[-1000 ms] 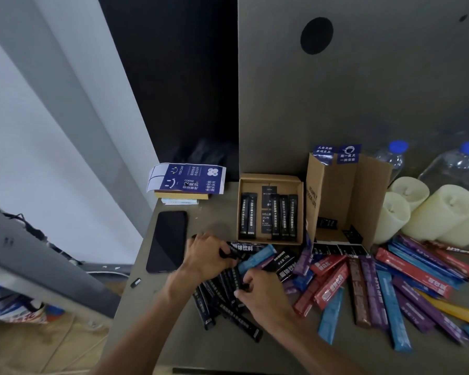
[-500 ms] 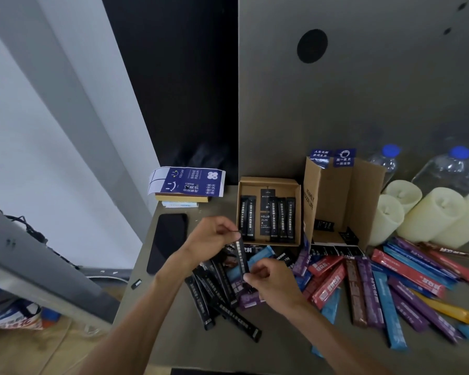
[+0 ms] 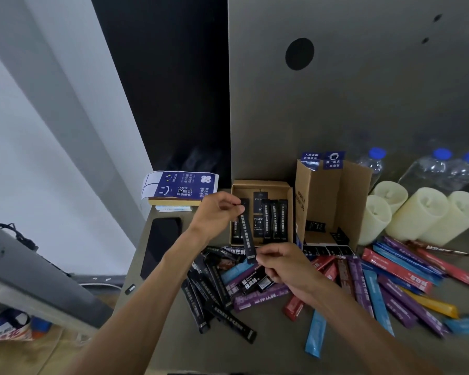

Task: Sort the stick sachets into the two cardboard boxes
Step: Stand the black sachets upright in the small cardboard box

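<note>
A black stick sachet (image 3: 246, 234) hangs lengthwise in the air, just in front of the flat cardboard box (image 3: 261, 184). My left hand (image 3: 217, 212) pinches its top end and my right hand (image 3: 282, 262) pinches its bottom end. The flat box holds several black sachets (image 3: 274, 220) lying side by side. To its right stands the taller open cardboard box (image 3: 333, 196), with small dark items on its floor. Below my hands lies a loose pile of black sachets (image 3: 211, 299), and coloured sachets (image 3: 385, 282) in blue, purple, red and yellow spread out to the right.
A black phone (image 3: 161, 244) lies left of the pile, with a blue-printed card stack (image 3: 180, 185) behind it. Cream candles (image 3: 417, 215) and plastic bottles (image 3: 439, 171) stand at the back right. A grey panel rises behind the boxes; the table's left edge drops to the floor.
Both hands lifted one black sachet out of the pile and carried it up and back, so it now hangs in front of the flat box.
</note>
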A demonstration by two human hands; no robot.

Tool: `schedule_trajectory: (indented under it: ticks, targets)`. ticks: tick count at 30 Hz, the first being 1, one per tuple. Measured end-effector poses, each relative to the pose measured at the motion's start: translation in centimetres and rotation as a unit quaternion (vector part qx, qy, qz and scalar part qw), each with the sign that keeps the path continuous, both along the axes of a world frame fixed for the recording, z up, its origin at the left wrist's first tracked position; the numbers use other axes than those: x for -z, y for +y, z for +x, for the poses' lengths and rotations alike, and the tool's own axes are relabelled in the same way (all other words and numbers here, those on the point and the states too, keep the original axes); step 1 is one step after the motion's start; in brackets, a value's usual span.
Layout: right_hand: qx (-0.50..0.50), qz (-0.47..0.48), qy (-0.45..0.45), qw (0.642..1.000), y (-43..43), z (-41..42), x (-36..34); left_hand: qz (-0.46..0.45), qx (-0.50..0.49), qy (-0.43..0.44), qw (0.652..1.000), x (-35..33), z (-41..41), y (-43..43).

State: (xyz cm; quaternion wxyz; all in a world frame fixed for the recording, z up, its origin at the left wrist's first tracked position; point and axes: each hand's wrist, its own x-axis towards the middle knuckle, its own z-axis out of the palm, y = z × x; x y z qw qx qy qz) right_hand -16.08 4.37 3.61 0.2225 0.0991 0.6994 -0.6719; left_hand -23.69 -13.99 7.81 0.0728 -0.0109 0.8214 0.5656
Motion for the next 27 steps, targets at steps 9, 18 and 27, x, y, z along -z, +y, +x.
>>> schedule_trajectory:
  ticks: [9,18,27]
  targets:
    - [0.022,0.229,0.163,0.96,1.2,-0.8,1.8,-0.021,0.037,-0.069,0.997,1.8,0.6,1.6]
    - [-0.057,0.498,0.259,0.826,2.3,-0.1,5.2,-0.141,0.009,-0.033,0.989,4.6,-3.6,4.7]
    - [-0.042,0.496,0.275,0.822,2.3,0.2,6.0,-0.2,0.019,0.002,0.98,6.2,-4.5,6.2]
